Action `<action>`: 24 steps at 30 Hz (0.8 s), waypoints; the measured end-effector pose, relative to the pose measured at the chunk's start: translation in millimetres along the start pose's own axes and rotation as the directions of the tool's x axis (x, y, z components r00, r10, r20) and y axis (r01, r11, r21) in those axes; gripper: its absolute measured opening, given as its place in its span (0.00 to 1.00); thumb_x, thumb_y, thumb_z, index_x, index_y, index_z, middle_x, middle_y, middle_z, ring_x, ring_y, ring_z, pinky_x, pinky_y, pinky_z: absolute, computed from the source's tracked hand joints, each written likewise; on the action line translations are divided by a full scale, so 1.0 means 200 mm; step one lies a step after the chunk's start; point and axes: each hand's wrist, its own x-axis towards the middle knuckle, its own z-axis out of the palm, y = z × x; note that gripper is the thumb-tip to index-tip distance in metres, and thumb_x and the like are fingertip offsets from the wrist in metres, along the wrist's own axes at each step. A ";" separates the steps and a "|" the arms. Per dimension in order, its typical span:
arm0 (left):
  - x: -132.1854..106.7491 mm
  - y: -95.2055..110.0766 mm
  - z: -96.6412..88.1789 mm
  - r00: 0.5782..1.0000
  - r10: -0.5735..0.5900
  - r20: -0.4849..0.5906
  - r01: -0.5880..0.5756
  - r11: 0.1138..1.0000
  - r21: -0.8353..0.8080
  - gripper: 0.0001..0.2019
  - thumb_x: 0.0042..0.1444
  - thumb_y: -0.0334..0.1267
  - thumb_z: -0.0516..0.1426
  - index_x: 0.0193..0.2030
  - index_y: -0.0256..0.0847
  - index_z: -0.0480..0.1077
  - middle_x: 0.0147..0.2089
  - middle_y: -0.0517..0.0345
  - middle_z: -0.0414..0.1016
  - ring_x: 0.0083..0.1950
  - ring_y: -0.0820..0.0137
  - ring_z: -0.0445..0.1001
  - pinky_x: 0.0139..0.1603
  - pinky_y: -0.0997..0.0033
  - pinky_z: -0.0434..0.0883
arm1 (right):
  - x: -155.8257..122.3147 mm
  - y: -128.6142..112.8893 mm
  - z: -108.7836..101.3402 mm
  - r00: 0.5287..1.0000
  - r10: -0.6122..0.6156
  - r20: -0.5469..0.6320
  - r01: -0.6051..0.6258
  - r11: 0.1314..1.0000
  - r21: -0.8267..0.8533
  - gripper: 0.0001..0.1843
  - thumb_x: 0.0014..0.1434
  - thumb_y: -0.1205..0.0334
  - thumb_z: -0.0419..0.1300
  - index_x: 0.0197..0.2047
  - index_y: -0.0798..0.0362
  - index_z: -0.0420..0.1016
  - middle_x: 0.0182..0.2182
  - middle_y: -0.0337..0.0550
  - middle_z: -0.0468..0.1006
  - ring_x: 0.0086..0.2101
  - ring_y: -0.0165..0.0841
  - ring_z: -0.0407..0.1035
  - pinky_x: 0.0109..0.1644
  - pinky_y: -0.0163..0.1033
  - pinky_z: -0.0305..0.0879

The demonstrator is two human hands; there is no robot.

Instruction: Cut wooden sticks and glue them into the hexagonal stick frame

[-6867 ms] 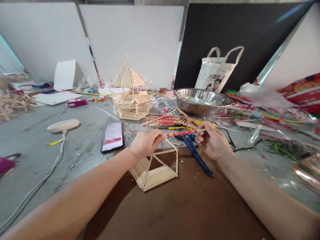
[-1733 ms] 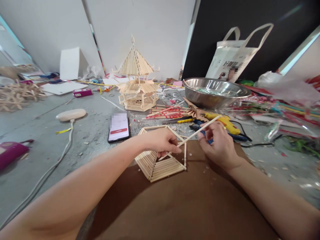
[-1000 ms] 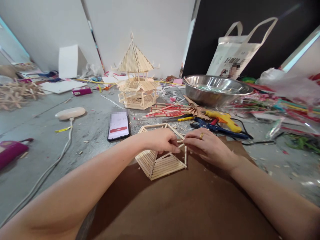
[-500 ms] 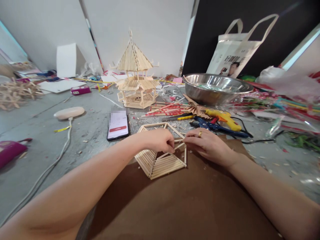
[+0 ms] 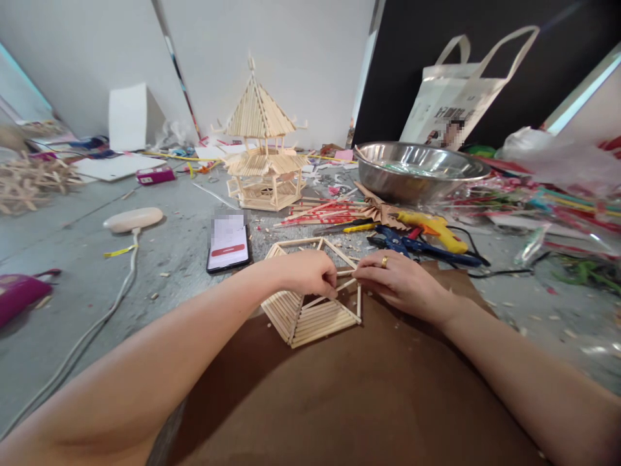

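Note:
A six-sided frame of pale wooden sticks (image 5: 326, 329), partly filled with rows of sticks on its near and left sides, lies on a brown sheet (image 5: 330, 395). Over its middle, my left hand (image 5: 313, 270) is closed, fingertips pinched at one end of a thin wooden stick (image 5: 346, 284). My right hand (image 5: 405, 281), with a ring on one finger, pinches the other end at the frame's right corner. The fingers hide the stick's ends and part of the frame.
Behind stands a stick pagoda (image 5: 264, 168). A phone (image 5: 228, 249) lies left of the frame. To the right are a yellow glue gun (image 5: 439, 233), blue-handled pliers (image 5: 417, 246) and a steel basin (image 5: 407, 181). A white cable (image 5: 97, 323) crosses the floor at left.
My right hand has shifted slightly left, and the stick between my hands shows more clearly. My left hand stays almost where it was.

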 end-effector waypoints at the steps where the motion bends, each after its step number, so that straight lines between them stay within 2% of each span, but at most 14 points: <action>1: 0.00 0.00 0.00 1.000 0.001 0.002 -0.001 1.000 0.000 0.11 0.43 0.41 0.53 0.31 0.39 0.71 0.28 0.59 0.73 0.25 0.76 0.66 0.25 0.79 0.58 | 0.00 0.00 0.00 1.000 0.000 0.001 0.000 1.000 0.002 0.10 0.53 0.64 0.48 0.38 0.52 0.68 0.35 0.46 0.71 0.35 0.31 0.63 0.39 0.38 0.58; 24: 0.00 0.01 0.00 1.000 -0.013 0.012 0.013 1.000 0.009 0.11 0.43 0.40 0.52 0.30 0.39 0.71 0.28 0.60 0.73 0.25 0.76 0.66 0.25 0.79 0.58 | 0.00 0.00 0.00 1.000 -0.006 0.019 0.006 1.000 0.004 0.10 0.53 0.64 0.49 0.37 0.52 0.69 0.35 0.45 0.70 0.35 0.30 0.62 0.40 0.37 0.58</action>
